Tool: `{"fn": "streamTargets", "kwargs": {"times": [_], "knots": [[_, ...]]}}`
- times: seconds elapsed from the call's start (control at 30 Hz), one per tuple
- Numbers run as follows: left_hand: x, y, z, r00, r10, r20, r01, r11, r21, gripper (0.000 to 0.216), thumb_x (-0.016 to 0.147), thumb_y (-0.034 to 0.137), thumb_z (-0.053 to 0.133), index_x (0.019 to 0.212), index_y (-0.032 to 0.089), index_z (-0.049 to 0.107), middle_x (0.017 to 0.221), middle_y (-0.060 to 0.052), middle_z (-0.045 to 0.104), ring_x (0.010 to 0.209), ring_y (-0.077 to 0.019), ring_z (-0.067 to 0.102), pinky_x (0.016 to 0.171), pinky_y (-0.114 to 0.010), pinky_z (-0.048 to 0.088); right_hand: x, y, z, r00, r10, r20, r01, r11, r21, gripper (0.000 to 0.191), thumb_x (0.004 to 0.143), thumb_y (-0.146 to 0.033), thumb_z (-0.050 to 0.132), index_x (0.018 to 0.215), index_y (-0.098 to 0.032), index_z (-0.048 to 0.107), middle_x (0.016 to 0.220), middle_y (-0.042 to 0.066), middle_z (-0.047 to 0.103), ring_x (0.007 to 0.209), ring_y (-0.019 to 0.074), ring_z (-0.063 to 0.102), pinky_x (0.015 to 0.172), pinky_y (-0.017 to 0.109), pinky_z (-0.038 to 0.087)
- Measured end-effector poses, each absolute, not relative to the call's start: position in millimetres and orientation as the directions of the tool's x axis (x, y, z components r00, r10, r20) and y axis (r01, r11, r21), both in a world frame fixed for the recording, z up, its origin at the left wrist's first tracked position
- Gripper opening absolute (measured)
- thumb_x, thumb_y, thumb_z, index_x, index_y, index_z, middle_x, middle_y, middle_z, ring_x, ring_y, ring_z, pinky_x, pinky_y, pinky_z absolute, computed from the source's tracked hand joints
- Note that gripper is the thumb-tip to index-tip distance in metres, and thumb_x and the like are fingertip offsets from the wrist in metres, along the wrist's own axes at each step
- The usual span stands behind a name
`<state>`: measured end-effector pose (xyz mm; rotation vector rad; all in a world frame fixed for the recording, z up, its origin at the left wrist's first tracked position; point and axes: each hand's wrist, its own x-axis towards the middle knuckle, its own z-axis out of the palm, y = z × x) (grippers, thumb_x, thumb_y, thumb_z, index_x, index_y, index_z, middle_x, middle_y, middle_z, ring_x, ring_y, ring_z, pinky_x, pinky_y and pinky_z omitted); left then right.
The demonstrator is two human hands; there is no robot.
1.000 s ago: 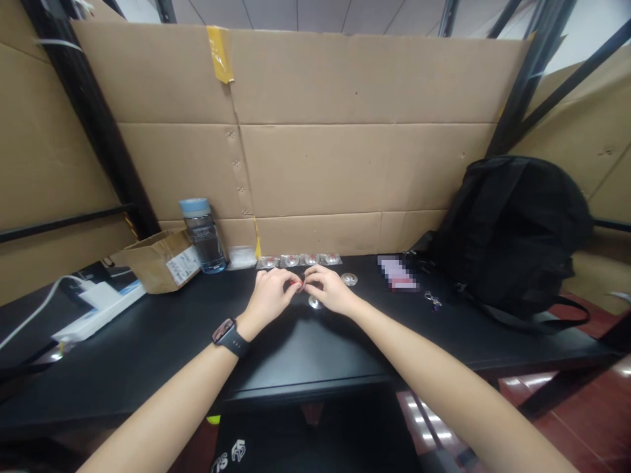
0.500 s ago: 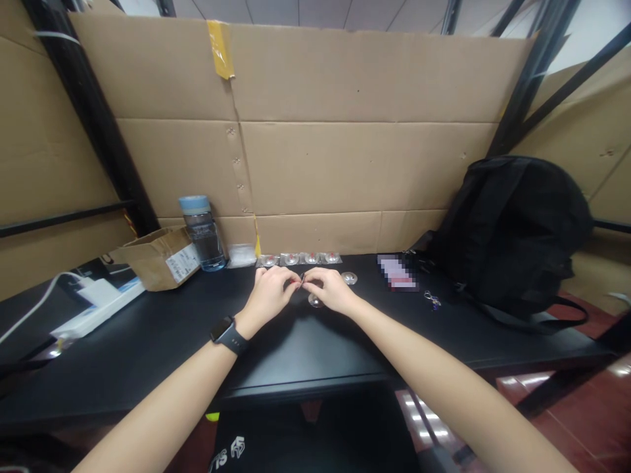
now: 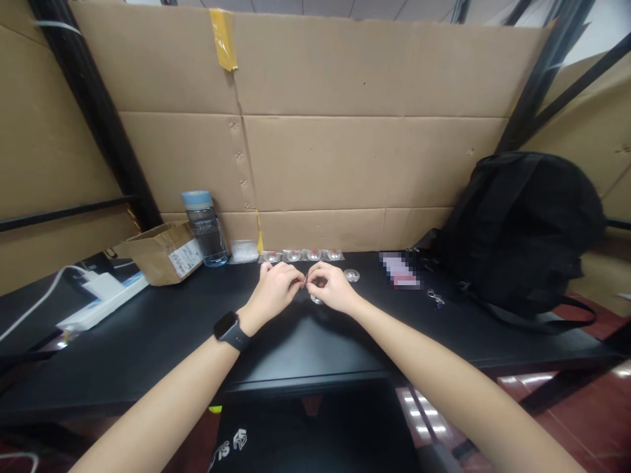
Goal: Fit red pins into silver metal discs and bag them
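Note:
My left hand (image 3: 280, 289), with a dark watch on its wrist, is closed in a pinch over the middle of the desk. Facing it, my right hand (image 3: 331, 286) pinches too, thumb against fingers. Between the two sets of fingertips is a small thin reddish piece, too small to name. Beneath my right hand lies a clear round disc-like piece (image 3: 316, 299), mostly covered by the fingers. Another clear round piece (image 3: 351, 275) rests just right of that hand. Behind the hands stands a row of small clear packets (image 3: 294, 255) with red marks inside.
On the black desk (image 3: 296, 358), a water bottle (image 3: 206, 230), an open cardboard box (image 3: 165, 256) and a power strip (image 3: 103, 303) are at left. A blurred-out phone-shaped object (image 3: 400, 270), a keyring (image 3: 436, 299) and a black backpack (image 3: 522, 243) are at right. Cardboard (image 3: 320, 151) walls the back.
The view has shifted slightly. Both hands stay close together at the same spot, fingertips moving a little, and my right hand covers more of the clear piece below it.

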<state>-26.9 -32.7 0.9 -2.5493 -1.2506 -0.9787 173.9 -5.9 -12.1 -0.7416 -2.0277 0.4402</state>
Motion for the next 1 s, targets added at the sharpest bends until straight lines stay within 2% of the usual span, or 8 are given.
{"fn": "streamTargets", "kwargs": {"times": [0.1, 0.23, 0.37, 0.47, 0.57, 0.73, 0.9, 1.0], "knots": [[-24, -34, 3, 0.381, 0.684, 0.622, 0.693, -0.657, 0.298, 0.013, 0.094, 0.023, 0.059, 0.096, 0.023, 0.071, 0.1, -0.005, 0.077, 0.098, -0.0245, 0.067, 0.094, -0.042, 0.04, 175, -6, -8, -0.38, 0.684, 0.623, 0.309, 0.728, -0.611, 0.011, 0.075, -0.009, 0.068, 0.072, -0.018, 0.072, 0.089, 0.003, 0.068, 0.078, 0.0159, 0.064, 0.072, 0.028, 0.051], [-21, -33, 5, 0.292, 0.762, 0.578, 0.426, -0.645, 0.635, 0.026, 0.099, 0.032, 0.053, 0.12, 0.023, 0.066, 0.115, -0.007, 0.074, 0.102, -0.022, 0.071, 0.094, -0.036, 0.051, 176, -4, -7, -0.403, 0.684, 0.608, 0.315, 0.727, -0.61, 0.008, 0.076, -0.013, 0.07, 0.071, -0.018, 0.073, 0.093, 0.004, 0.065, 0.08, 0.0159, 0.063, 0.072, 0.028, 0.051], [-27, -23, 0, 0.38, 0.811, 0.444, 0.285, -0.559, 0.779, 0.026, 0.09, 0.039, 0.067, 0.106, 0.019, 0.07, 0.105, -0.008, 0.076, 0.097, -0.0224, 0.073, 0.092, -0.034, 0.055, 177, -1, -10, -0.435, 0.658, 0.615, 0.308, 0.75, -0.585, 0.006, 0.075, -0.014, 0.072, 0.075, -0.019, 0.074, 0.098, 0.004, 0.063, 0.083, 0.0164, 0.063, 0.069, 0.027, 0.049], [-34, -17, -5, 0.43, 0.804, 0.411, 0.299, -0.556, 0.775, 0.02, 0.083, 0.034, 0.074, 0.095, 0.018, 0.07, 0.095, -0.007, 0.076, 0.089, -0.0209, 0.073, 0.088, -0.034, 0.057, 179, 0, -9, -0.421, 0.668, 0.614, 0.316, 0.742, -0.591, 0.007, 0.074, -0.012, 0.071, 0.072, -0.019, 0.073, 0.1, 0.004, 0.062, 0.084, 0.0161, 0.062, 0.069, 0.026, 0.048], [-37, -19, -4, 0.542, 0.753, 0.373, 0.307, -0.591, 0.746, 0.018, 0.085, 0.027, 0.07, 0.1, 0.018, 0.072, 0.096, -0.006, 0.076, 0.09, -0.0203, 0.073, 0.088, -0.033, 0.056, 181, 0, -8, -0.416, 0.674, 0.61, 0.327, 0.737, -0.591, 0.008, 0.074, -0.011, 0.071, 0.07, -0.018, 0.072, 0.101, 0.004, 0.061, 0.087, 0.0165, 0.062, 0.071, 0.027, 0.048], [-35, -24, -3, 0.554, 0.728, 0.405, 0.44, -0.668, 0.6, 0.011, 0.083, 0.026, 0.071, 0.087, 0.02, 0.078, 0.095, -0.005, 0.076, 0.087, -0.0197, 0.071, 0.087, -0.031, 0.054, 181, 1, -12, -0.501, 0.644, 0.578, 0.318, 0.759, -0.568, 0.005, 0.074, -0.012, 0.074, 0.073, -0.017, 0.074, 0.103, 0.005, 0.061, 0.085, 0.0155, 0.062, 0.07, 0.025, 0.048], [-41, -17, -7, 0.507, 0.743, 0.437, 0.653, -0.662, 0.368, 0.012, 0.088, 0.027, 0.071, 0.086, 0.026, 0.082, 0.099, -0.003, 0.075, 0.094, -0.0199, 0.068, 0.089, -0.031, 0.049, 190, 4, -11, -0.633, 0.627, 0.454, 0.499, 0.779, -0.38, 0.016, 0.078, -0.02, 0.076, 0.094, -0.018, 0.079, 0.101, 0.006, 0.066, 0.092, 0.019, 0.064, 0.083, 0.028, 0.049], [-46, -13, -9, 0.508, 0.739, 0.442, 0.712, -0.649, 0.266, 0.013, 0.092, 0.029, 0.069, 0.094, 0.031, 0.082, 0.099, -0.001, 0.077, 0.099, -0.0204, 0.068, 0.09, -0.031, 0.046, 200, 8, -7, -0.635, 0.703, 0.319, 0.635, 0.711, -0.303, 0.018, 0.078, -0.021, 0.077, 0.096, -0.018, 0.079, 0.091, 0.006, 0.07, 0.083, 0.0184, 0.065, 0.077, 0.027, 0.048]]}}
